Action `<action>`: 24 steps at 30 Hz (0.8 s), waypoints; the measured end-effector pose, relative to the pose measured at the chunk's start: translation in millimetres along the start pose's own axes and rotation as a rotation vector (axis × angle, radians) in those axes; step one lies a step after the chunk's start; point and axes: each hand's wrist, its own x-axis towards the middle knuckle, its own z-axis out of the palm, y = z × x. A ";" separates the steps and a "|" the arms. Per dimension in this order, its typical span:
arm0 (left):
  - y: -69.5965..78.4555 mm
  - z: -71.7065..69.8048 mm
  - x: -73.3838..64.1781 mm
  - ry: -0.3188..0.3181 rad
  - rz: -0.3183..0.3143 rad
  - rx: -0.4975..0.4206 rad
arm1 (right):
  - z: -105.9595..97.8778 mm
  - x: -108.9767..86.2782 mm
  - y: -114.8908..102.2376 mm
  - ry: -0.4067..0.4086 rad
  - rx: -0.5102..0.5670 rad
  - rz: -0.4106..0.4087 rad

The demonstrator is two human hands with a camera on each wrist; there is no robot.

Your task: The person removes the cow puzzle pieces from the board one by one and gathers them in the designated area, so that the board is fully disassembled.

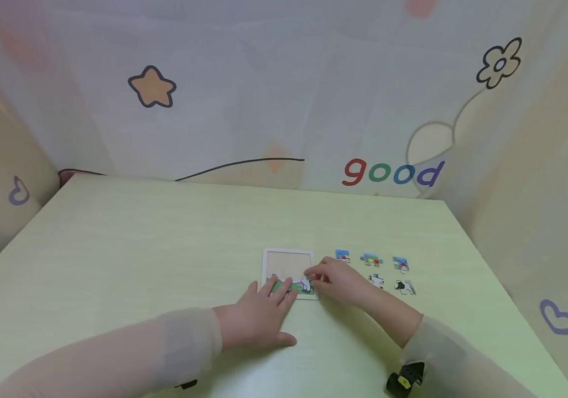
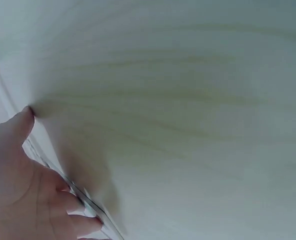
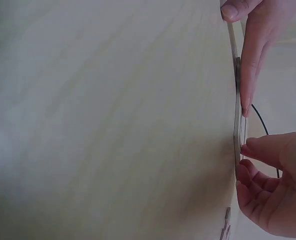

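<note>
A small square puzzle tray with a white rim lies on the table. Its upper part shows bare wood, while green and white puzzle pieces fill the lower part. My left hand rests with spread fingers over the tray's lower left, covering some of the picture; its thumb points right, onto the table. At the tray's right side, my right hand pinches a mostly hidden puzzle piece between thumb and fingers. The right wrist view shows the thumb and curled fingers right at the tray's edge.
Several loose puzzle pieces lie right of the tray in two rows, among them a blue one and a black-and-white one. The pale table meets a printed cloth wall at the back and sides.
</note>
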 end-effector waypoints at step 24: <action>4.9 -4.0 -2.8 -0.028 -0.022 -0.015 | -5.8 7.7 7.3 0.023 0.254 0.081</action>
